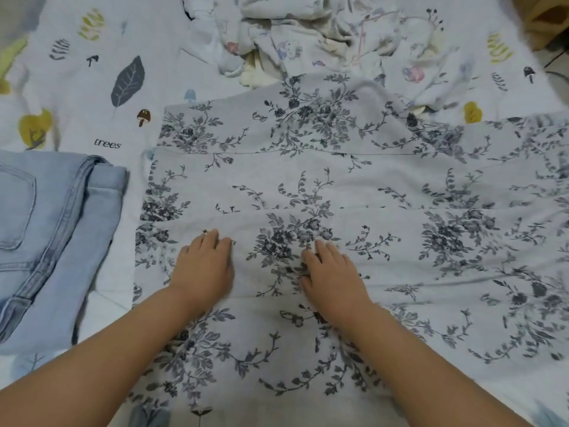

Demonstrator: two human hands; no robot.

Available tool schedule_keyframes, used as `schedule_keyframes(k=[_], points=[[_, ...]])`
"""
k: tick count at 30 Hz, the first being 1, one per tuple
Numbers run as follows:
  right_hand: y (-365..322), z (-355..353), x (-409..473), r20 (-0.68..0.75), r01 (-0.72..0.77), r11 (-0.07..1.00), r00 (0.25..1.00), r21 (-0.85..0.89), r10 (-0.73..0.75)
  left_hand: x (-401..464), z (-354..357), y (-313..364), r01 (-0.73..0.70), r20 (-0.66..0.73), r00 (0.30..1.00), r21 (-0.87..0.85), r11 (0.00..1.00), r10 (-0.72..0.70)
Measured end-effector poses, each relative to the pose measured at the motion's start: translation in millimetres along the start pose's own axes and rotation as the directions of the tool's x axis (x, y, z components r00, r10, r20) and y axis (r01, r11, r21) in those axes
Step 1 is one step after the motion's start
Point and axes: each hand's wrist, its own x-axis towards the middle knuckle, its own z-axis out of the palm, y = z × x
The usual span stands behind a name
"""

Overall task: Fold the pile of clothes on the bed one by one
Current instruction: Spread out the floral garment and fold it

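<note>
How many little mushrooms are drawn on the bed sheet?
3 that I can see: a brown mushroom by the word "trees", a blue mushroom just above the flowery cloth, and a dark mushroom far right. Clothes may hide more.

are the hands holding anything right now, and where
Nothing is gripped: left hand and right hand press flat on the floral garment, near its middle.

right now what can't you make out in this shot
Head view, the only one:
- Floral garment: its right side runs off the frame edge, so its full shape and type are unclear.
- Jeans: cut off at the left edge; only a pocket and a folded part show.
- Unfolded pile: crumpled and cropped at the top; separate items cannot be counted.
- Left hand and right hand: palms down, hiding the fabric beneath.
- Brown object, top right: cropped, unidentifiable.
</note>
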Motion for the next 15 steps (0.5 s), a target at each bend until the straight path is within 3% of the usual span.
schedule_keyframes(k=[3,9,15], points=[[10,-21,-14,-0.023,0.053,0.999,0.998,0.011,-0.052,3,-20,28,-0.094,-0.042,0.995,-0.043,0.995,0.092],[56,-47,-46,-0.068,0.116,0.993,0.991,-0.014,-0.117,0,-51,101,-0.211,0.095,0.970,-0.121,0.970,0.223],[131,-52,-83,-0.007,0.046,0.998,0.999,-0.052,-0.047,-8,-58,196,-0.296,0.165,0.934,-0.138,0.945,0.317]])
